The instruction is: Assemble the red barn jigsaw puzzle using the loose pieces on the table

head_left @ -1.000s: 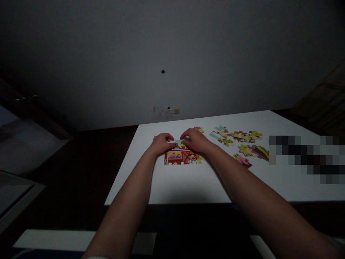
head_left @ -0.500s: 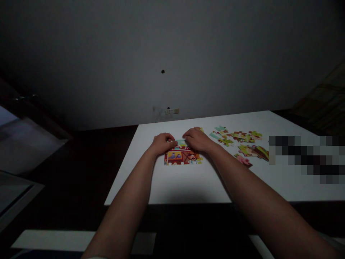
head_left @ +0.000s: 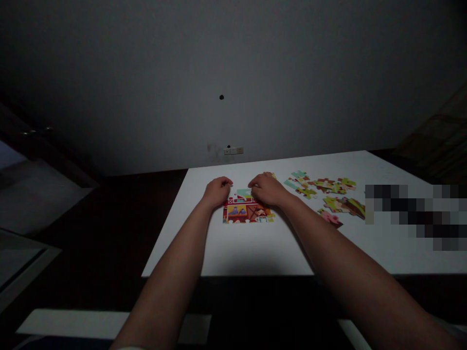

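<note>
A partly assembled jigsaw puzzle (head_left: 241, 212) lies on the white table, with a red barn, two blue birds and a figure printed on it. Left of its top edge is my left hand (head_left: 216, 192), fingers curled with the tips close to the thumb; whatever may be between them is hidden. My right hand (head_left: 269, 188) rests over the puzzle's upper right corner, its fingers bent down and closed at the edge of a light green puzzle piece (head_left: 244, 192). Part of that corner is covered by the hand. A yellowish piece (head_left: 273, 175) shows just behind my right hand.
Several loose puzzle pieces (head_left: 330, 186) lie scattered on the right side of the white table (head_left: 255, 250), including a pink one (head_left: 331, 218). A pixelated patch hides the table's far right. Behind the table stands a grey wall (head_left: 153, 97) with a socket strip (head_left: 233, 151).
My left hand has drawn back from the puzzle's top edge, up and to the left, uncovering its upper left part. The right hand has barely moved.
</note>
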Action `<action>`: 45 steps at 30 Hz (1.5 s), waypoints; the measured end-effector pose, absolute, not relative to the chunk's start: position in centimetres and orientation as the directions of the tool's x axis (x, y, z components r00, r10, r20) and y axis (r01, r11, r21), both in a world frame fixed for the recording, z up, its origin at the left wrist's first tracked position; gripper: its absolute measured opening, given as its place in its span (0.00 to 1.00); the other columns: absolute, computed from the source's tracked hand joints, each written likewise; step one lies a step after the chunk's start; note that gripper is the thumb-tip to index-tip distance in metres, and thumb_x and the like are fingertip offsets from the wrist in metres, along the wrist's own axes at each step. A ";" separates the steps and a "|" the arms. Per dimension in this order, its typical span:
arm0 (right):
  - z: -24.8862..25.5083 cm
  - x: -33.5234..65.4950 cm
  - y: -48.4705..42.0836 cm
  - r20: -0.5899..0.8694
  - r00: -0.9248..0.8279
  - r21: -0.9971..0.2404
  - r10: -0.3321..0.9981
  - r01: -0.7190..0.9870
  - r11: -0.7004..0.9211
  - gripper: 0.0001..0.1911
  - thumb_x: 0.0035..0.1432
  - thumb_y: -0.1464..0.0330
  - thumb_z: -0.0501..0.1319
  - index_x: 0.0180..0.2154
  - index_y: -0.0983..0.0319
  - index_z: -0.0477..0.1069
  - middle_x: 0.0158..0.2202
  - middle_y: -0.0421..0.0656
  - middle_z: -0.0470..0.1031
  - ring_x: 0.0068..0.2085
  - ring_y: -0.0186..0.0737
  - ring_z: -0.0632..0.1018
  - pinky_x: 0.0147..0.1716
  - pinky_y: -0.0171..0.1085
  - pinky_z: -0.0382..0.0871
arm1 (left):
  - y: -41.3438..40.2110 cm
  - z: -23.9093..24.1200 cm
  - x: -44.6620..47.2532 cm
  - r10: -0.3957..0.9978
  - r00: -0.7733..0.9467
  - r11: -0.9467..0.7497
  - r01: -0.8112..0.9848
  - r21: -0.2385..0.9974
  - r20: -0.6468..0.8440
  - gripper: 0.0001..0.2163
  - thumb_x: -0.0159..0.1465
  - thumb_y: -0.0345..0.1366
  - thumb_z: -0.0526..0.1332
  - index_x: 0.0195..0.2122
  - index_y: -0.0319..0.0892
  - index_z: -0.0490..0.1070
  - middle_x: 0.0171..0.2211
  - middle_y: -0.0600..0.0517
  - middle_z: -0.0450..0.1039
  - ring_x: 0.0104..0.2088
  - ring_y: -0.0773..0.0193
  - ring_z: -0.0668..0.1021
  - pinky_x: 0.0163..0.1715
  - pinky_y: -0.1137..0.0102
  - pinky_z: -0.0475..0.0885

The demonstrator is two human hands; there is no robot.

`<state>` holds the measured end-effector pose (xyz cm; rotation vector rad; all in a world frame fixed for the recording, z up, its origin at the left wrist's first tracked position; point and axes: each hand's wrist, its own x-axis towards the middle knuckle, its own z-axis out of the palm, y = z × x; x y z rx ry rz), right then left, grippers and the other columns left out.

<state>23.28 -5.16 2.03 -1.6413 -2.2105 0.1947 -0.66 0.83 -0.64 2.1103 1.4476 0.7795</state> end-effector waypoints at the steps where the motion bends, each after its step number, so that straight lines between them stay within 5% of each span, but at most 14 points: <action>1: 2.1 23.2 -5.3 0.211 -0.254 -0.328 0.944 0.891 0.313 0.14 0.63 0.72 0.63 0.44 0.58 0.88 0.49 0.51 0.87 0.55 0.56 0.81 0.63 0.47 0.67 | 0.9 -0.6 -0.7 0.940 0.282 -0.337 0.690 0.640 0.191 0.13 0.68 0.32 0.61 0.47 0.42 0.85 0.46 0.45 0.86 0.46 0.55 0.83 0.50 0.64 0.75; 15: 2.7 23.0 -6.3 0.213 -0.318 -0.327 0.924 0.868 0.374 0.17 0.66 0.62 0.68 0.50 0.65 0.86 0.55 0.57 0.83 0.59 0.58 0.77 0.63 0.46 0.64 | 0.4 -0.4 -0.8 0.938 0.302 -0.344 0.735 0.584 0.173 0.15 0.65 0.30 0.61 0.47 0.45 0.86 0.50 0.46 0.85 0.51 0.51 0.82 0.57 0.60 0.74; 28: 1.6 22.3 -5.8 0.182 -0.263 -0.392 0.947 0.864 0.316 0.17 0.62 0.66 0.72 0.51 0.64 0.82 0.56 0.57 0.80 0.62 0.60 0.74 0.65 0.52 0.64 | -0.5 0.4 -0.6 0.922 0.377 -0.344 0.699 0.627 0.085 0.14 0.58 0.36 0.72 0.46 0.49 0.87 0.52 0.44 0.82 0.53 0.43 0.81 0.60 0.51 0.71; 32: 1.4 22.1 -5.4 0.167 -0.173 -0.567 0.971 0.789 0.238 0.14 0.61 0.68 0.70 0.50 0.60 0.79 0.48 0.48 0.82 0.51 0.49 0.79 0.53 0.43 0.71 | -0.7 0.6 -0.8 0.913 0.400 -0.355 0.680 0.642 0.081 0.18 0.56 0.37 0.74 0.50 0.49 0.85 0.53 0.44 0.82 0.54 0.42 0.81 0.60 0.50 0.71; 37: 2.0 22.7 -4.6 0.196 0.014 -0.793 0.981 0.591 0.150 0.11 0.61 0.71 0.66 0.47 0.61 0.79 0.36 0.40 0.80 0.35 0.39 0.77 0.36 0.35 0.67 | -1.1 1.1 -0.9 0.896 0.442 -0.388 0.722 0.573 0.049 0.22 0.56 0.36 0.74 0.53 0.49 0.84 0.57 0.44 0.80 0.58 0.42 0.79 0.64 0.48 0.68; 45: 2.6 24.2 -4.8 0.134 -0.082 -0.612 0.988 0.777 0.148 0.15 0.62 0.72 0.66 0.49 0.61 0.85 0.39 0.46 0.83 0.37 0.42 0.78 0.37 0.37 0.66 | -1.4 1.5 -1.0 0.884 0.467 -0.405 0.735 0.544 0.026 0.19 0.59 0.38 0.72 0.53 0.52 0.84 0.58 0.46 0.79 0.60 0.45 0.77 0.67 0.49 0.68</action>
